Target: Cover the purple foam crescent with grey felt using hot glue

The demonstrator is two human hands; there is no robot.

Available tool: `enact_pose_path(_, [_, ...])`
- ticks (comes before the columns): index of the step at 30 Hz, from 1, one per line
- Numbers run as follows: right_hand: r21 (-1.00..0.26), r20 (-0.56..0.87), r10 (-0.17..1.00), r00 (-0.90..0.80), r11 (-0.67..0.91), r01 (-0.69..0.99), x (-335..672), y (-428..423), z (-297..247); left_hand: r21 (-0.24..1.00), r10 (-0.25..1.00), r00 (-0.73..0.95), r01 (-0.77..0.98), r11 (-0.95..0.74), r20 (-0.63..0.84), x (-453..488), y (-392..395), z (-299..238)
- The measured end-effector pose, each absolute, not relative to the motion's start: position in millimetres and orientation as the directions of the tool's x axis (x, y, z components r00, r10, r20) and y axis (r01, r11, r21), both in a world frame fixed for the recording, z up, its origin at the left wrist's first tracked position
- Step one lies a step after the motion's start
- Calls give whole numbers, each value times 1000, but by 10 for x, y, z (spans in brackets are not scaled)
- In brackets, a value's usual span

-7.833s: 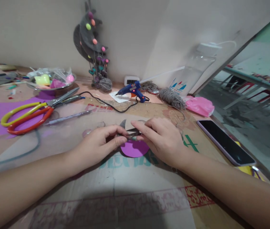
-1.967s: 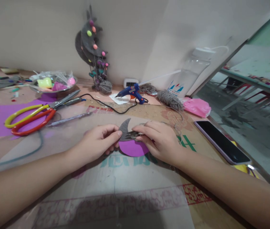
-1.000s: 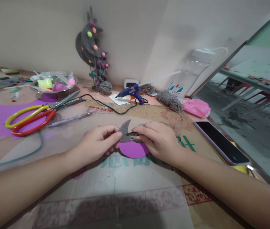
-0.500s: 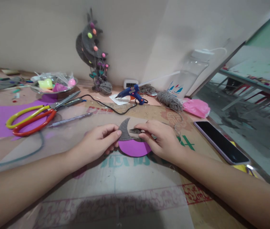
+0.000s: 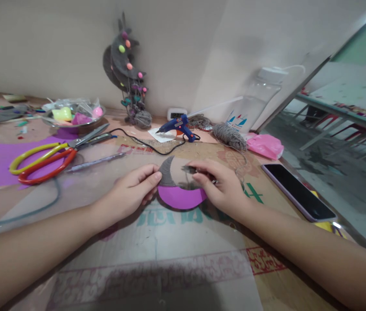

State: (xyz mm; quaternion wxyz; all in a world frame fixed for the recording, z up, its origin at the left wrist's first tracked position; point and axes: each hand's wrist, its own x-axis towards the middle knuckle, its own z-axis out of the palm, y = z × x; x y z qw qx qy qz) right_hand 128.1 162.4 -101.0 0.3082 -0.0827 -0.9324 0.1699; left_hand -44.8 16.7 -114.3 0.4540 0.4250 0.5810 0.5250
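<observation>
A purple crescent-shaped piece [image 5: 182,198] is held low over the work surface, its left horn covered in grey yarn [image 5: 167,170]. Thumb and fingers of my left hand [image 5: 140,183] are closed on that grey horn from the left side. My right hand [image 5: 220,183] is at the crescent's right end, which its fingers hide. Between its thumb and forefinger a small dark pointed thing [image 5: 188,169] is pinched, pointing left over the gap of the crescent. It is blurred, and I cannot make out its kind.
Scissors [image 5: 45,162] and a pen [image 5: 97,161] lie to the left. Beyond my hands are a blue glue gun [image 5: 178,125] with its cord, a grey yarn skein [image 5: 230,136] and a bottle [image 5: 250,101]. A phone [image 5: 298,192] lies at right; a decorated crescent [image 5: 123,60] is against the wall.
The crescent has shifted slightly up and left with my left hand. The dark thing in my right hand has moved up and right, away from the grey horn.
</observation>
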Motion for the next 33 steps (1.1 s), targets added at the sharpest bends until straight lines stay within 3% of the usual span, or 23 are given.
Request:
enact_pose_path(5, [-645, 458, 533, -712, 750, 146, 1216, 1746, -1083, 1000, 978, -206, 5, 17, -16, -463, 159, -1141])
enact_pose_path(8, [-804, 333, 609, -720, 582, 121, 1183, 1855, -1120, 1000, 978, -210, 9, 10, -8, -464, 164, -1136])
enact_pose_path(10, [-839, 294, 632, -717, 530, 123, 1179, 1890, -1125, 1000, 979, -205, -4, 8, -9, -462, 171, -1138])
enact_pose_path(13, [-732, 402, 560, -724, 672, 113, 1203, 1841, -1095, 1000, 979, -203, -16, 7, -11, -456, 180, -1142])
enact_pose_path(17, [-526, 485, 274, -830, 850, -26, 1242, 1677, -1025, 1000, 981, -196, -22, 11, -15, -440, 181, -1122])
enact_pose_path(19, [-477, 480, 196, -855, 876, -67, 1249, 1627, -1001, 1000, 980, -196, -11, 26, -28, -430, 176, -1105])
enact_pose_path(26, [-407, 471, 147, -870, 911, -67, 1242, 1658, -1011, 1000, 983, -183, 12, 17, -15, -440, 167, -1125])
enact_pose_path(33, [-421, 438, 112, -892, 902, -93, 1237, 1658, -1006, 1000, 983, -185, -4, 14, -14, -441, 173, -1128])
